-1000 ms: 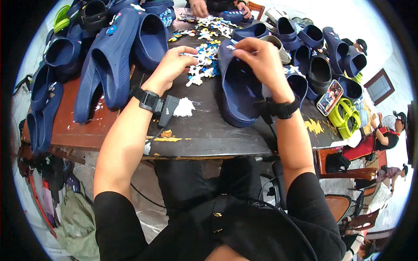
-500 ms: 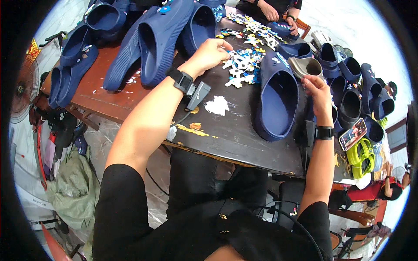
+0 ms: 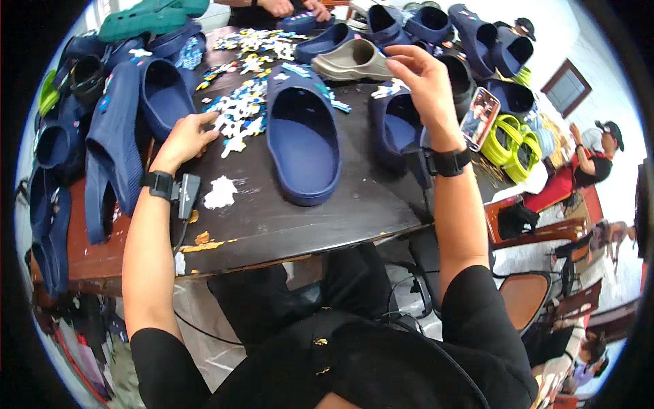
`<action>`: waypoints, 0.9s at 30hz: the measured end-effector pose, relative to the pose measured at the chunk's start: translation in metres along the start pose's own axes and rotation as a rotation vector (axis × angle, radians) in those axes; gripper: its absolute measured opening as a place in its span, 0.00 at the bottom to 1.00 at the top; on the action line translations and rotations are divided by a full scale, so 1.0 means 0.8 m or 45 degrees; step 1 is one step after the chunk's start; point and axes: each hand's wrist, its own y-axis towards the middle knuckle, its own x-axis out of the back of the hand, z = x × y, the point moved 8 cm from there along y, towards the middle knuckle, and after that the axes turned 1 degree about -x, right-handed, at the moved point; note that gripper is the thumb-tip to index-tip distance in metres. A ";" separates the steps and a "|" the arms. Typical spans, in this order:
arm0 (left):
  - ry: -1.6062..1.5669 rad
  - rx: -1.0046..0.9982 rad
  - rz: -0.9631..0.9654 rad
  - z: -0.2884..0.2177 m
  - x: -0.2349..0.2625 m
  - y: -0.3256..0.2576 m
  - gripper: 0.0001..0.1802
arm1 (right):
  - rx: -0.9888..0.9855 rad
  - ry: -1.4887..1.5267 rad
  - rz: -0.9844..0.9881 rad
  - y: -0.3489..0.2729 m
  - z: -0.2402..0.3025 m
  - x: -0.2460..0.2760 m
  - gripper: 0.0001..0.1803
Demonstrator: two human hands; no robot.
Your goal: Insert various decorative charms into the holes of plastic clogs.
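Observation:
My left hand (image 3: 185,142) is at the near left edge of a pile of small flat shoe charms (image 3: 238,112), white, blue and yellow. Its fingers are curled in, and whatever is between the tips is too small to make out. My right hand (image 3: 429,85) has its thumb and fingertips at the heel of a beige clog (image 3: 351,63), which lies sideways behind the other shoes. Between my hands stands a large navy clog (image 3: 304,146), toe away from me, with charms at its toe. Another navy clog (image 3: 398,126) is under my right wrist.
Navy clogs (image 3: 112,143) and a green clog (image 3: 153,17) crowd the left. More clogs, a phone (image 3: 480,117) and lime-green sandals (image 3: 509,146) stand at right. A white patch (image 3: 220,193) marks the dark table (image 3: 340,225). Another person's hands (image 3: 293,7) work at the far side.
The view has swung to the right, so the table sits further left in it. My left hand has drawn back to the pile's near edge. My right hand stays at the beige clog's heel.

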 end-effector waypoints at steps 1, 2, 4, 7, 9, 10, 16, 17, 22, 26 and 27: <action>0.014 0.027 0.013 0.000 -0.001 0.001 0.25 | 0.056 -0.294 -0.050 -0.006 0.006 0.031 0.15; 0.018 0.027 -0.004 -0.001 0.000 0.000 0.24 | 0.004 -0.404 -0.184 -0.012 0.001 0.069 0.15; 0.032 0.002 -0.015 -0.003 0.001 0.000 0.25 | 0.069 -0.712 -0.343 -0.023 -0.002 0.145 0.16; 0.014 -0.005 -0.042 -0.003 0.002 0.000 0.24 | 0.124 -1.736 -0.494 -0.049 -0.020 0.244 0.22; 0.013 0.019 -0.033 -0.001 0.001 0.002 0.23 | -0.190 -1.965 -0.553 -0.069 -0.063 0.302 0.27; -0.016 0.015 -0.049 -0.001 0.002 0.002 0.23 | -0.246 -2.036 -0.516 -0.073 -0.079 0.320 0.29; -0.055 0.015 -0.095 -0.002 0.003 0.005 0.17 | -0.265 -2.073 -0.370 -0.098 -0.131 0.339 0.28; -0.071 0.043 -0.093 0.000 0.004 0.005 0.16 | -0.315 -2.075 -0.363 -0.098 -0.136 0.339 0.28; -0.038 0.040 -0.138 -0.001 0.010 -0.002 0.11 | -0.387 -2.115 -0.367 -0.097 -0.140 0.335 0.28; -0.071 0.056 -0.130 -0.001 0.010 -0.004 0.11 | -0.330 -2.108 -0.366 -0.101 -0.135 0.331 0.28; -0.089 0.071 -0.126 0.000 0.009 -0.004 0.11 | -0.335 -2.110 -0.363 -0.103 -0.134 0.332 0.28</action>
